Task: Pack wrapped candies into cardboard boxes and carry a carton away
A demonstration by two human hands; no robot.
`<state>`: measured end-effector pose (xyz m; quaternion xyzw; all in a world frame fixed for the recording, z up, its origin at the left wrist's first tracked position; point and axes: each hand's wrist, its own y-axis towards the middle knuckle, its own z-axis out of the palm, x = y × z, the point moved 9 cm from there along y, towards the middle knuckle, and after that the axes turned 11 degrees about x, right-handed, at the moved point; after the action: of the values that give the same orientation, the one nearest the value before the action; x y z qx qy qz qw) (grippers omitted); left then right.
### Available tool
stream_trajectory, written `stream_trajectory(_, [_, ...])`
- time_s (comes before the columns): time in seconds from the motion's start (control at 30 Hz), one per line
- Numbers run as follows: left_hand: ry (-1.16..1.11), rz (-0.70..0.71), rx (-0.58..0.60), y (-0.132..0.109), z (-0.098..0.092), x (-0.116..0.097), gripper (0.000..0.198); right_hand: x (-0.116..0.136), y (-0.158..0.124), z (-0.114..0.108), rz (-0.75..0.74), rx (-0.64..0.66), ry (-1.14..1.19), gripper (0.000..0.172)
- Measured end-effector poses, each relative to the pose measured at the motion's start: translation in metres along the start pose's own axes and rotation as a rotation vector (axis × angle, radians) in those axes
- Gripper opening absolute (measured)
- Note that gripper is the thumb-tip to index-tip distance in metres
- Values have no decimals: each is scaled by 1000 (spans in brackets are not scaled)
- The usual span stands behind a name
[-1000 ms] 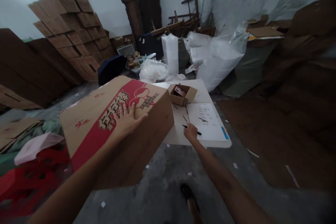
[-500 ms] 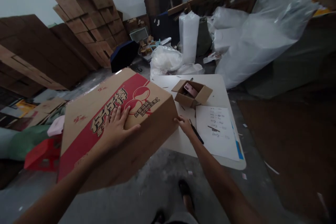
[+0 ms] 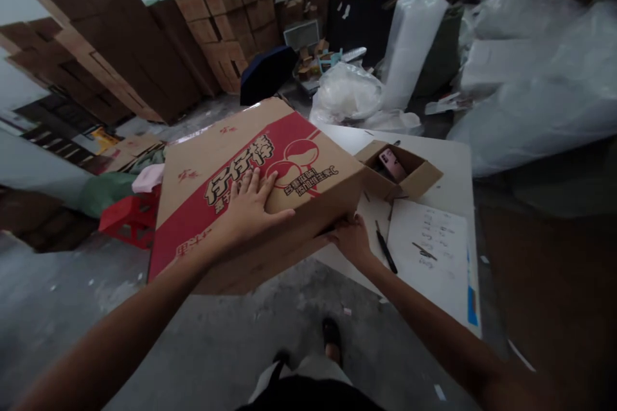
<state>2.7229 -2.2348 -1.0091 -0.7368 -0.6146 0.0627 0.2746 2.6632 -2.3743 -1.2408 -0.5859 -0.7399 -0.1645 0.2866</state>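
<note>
A large cardboard box (image 3: 202, 167) with a red band and dark lettering lies tilted over the left part of a white table (image 3: 448, 160). Spread flat on its printed face is my left hand (image 3: 250, 202), fingers apart, holding nothing. At the box's near right side, by a dark gap along a flap, my right hand (image 3: 349, 237) has its fingers bent round the cardboard edge. Its fingertips are partly hidden. The box's far underside cannot be seen.
Behind my right hand, a small open carton (image 3: 419, 180) holds a pink phone (image 3: 393, 164). A black pen (image 3: 385, 250) lies beside written paper (image 3: 429, 244). A red stool (image 3: 128, 218) stands left. Stacked cartons (image 3: 231, 6) and plastic-wrapped rolls (image 3: 414, 38) fill the back.
The view has shifted left. My right hand has moved from the box's corner to its side, where a flap now stands slightly apart. My left hand remains flat on the box.
</note>
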Motion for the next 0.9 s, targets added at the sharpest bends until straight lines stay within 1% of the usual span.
stream_trajectory(0.07, [-9,-14,-35,-5,-1,7,101,26,3,15,-40,4,-14,27])
stream_trajectory(0.13, [-2,-24,-100,-10,-8,23,106,57,8,24,-92,-40,22,23])
stream_trajectory(0.17, [1,-25,-138,-12,-16,37,107,75,12,23,-122,-88,55,22])
stream_trajectory(0.2, [-2,-23,-182,-14,-27,55,106,97,16,16,-163,-149,81,23])
stream_trajectory(0.23, [-13,-20,-229,-15,-41,77,101,123,20,5,-221,-216,98,25])
stream_trajectory(0.27, [-34,-29,-282,-18,-57,105,94,155,24,-10,-291,-282,110,27])
stream_trajectory(0.3, [-62,-58,-339,-22,-75,139,87,190,27,-27,-378,-341,118,29])
stream_trajectory(0.37, [-129,-151,-429,-34,-105,216,77,267,29,-62,-557,-427,137,33])
stream_trajectory(0.4, [-158,-191,-454,-42,-114,255,75,304,30,-75,-626,-452,150,36])
stream_trajectory(0.43, [-180,-216,-473,-51,-119,293,74,340,31,-85,-682,-464,166,37])
stream_trajectory(0.47, [-191,-229,-496,-62,-120,330,74,374,33,-91,-726,-461,181,38])
stream_trajectory(0.5, [-195,-237,-514,-73,-116,365,74,406,37,-92,-765,-446,198,39])
stream_trajectory(0.53, [-197,-253,-530,-84,-108,400,75,437,42,-89,-806,-417,215,39])
stream_trajectory(0.57, [-203,-284,-541,-95,-95,435,77,467,48,-83,-854,-377,229,38])
stream_trajectory(0.63, [-243,-379,-520,-112,-61,508,80,525,63,-64,-960,-284,246,36])
stream_trajectory(0.7, [-297,-500,-436,-119,-20,579,83,581,78,-45,-1089,-211,252,34])
stream_trajectory(0.8, [-333,-685,-248,-115,41,675,87,655,89,-25,-1325,-154,249,32])
stream_trajectory(0.87, [-351,-763,-149,-110,73,726,86,688,96,-24,-1436,-131,282,33])
stream_trajectory(0.9, [-367,-786,-114,-109,87,747,84,698,101,-27,-1479,-103,312,33])
